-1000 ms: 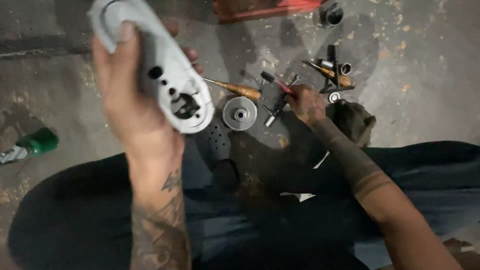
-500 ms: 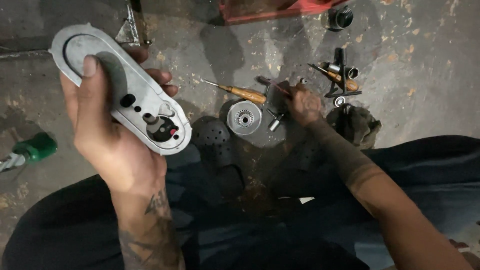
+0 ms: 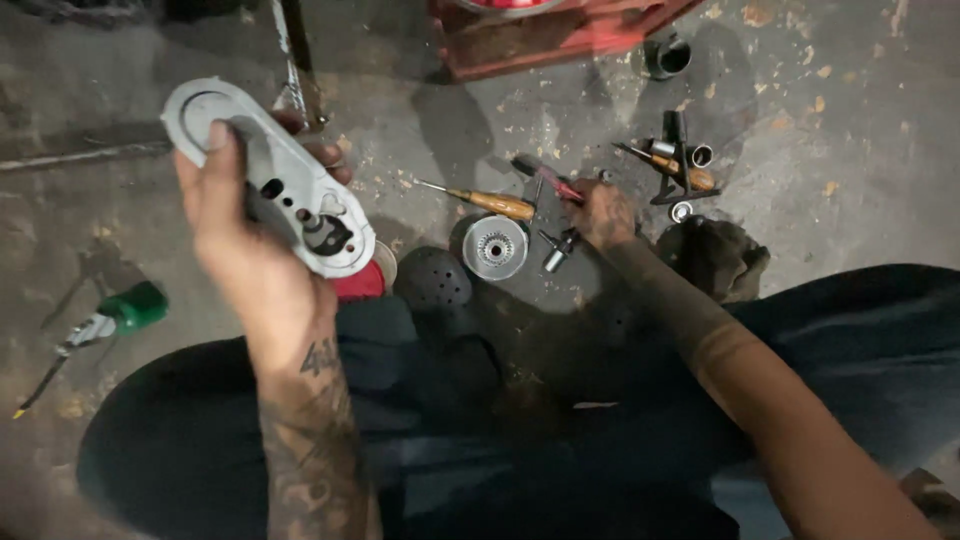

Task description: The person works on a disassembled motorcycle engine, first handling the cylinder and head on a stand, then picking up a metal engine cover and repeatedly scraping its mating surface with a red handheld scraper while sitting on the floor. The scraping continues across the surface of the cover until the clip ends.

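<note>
Head view, looking down at a stained concrete floor [image 3: 860,90] past dark trousers [image 3: 560,440]. I see the left hand [image 3: 245,255] raised, its fingers clamped around a long grey oval metal cover [image 3: 275,180]; the thumb lies across the face near the far rounded end, and the other fingertips show past the cover's opposite edge. The cover is tilted, its near end with holes and a dark recess sitting above a red part [image 3: 360,282] on the floor. The right hand [image 3: 605,212] is low at the floor, fingers curled together on the handle end of a red-handled tool [image 3: 545,178]; I cannot tell how firmly it grips. Just left of that hand lie a wooden-handled screwdriver [image 3: 495,203], a round toothed metal disc [image 3: 495,248] and a small metal socket piece [image 3: 556,250]. A dark perforated dome [image 3: 432,282] sits beside the disc. Beyond the right hand: a second wooden-handled tool [image 3: 675,170] among short metal sleeves, and a dark rag [image 3: 715,255]. A green-handled screwdriver [image 3: 110,318] lies well apart, at far left. A red metal frame [image 3: 560,30] lies at the top edge.
</note>
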